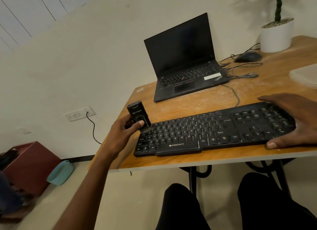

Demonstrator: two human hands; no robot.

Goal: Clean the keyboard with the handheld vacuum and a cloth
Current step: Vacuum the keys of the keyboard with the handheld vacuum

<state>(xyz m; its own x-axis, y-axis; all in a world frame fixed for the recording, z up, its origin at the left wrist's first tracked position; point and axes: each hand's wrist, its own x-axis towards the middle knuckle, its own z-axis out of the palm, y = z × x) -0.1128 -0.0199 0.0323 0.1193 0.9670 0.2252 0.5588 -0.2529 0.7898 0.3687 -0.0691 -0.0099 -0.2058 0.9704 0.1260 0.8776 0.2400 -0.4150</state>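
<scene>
- A person's left hand [124, 132] grips a small black handheld vacuum [138, 115], fingers curled round its body and thumb laid across its front, the nozzle tilted down onto the top-left keys of a black keyboard [214, 131].
- The right hand [291, 119] lies spread over the keyboard's right end, fingers straight past the far edge and thumb against the near edge, clasping nothing.
- The keyboard sits along the near edge of a scuffed, pale-streaked wooden worktop [197, 99], which stands on dark metal legs.
- Behind it, an open black laptop [185, 61] with a dark screen; to its right, loose cables, a dark mouse [247, 56] and a white plant pot [276, 35] against the wall.
- A pale flat tray [305, 75] rests at the right edge.
- On the cream wall, a socket plate [80, 114] feeds a dark cord.
- On the floor at left, a dark red box [32, 166] and a teal container [60, 173].
</scene>
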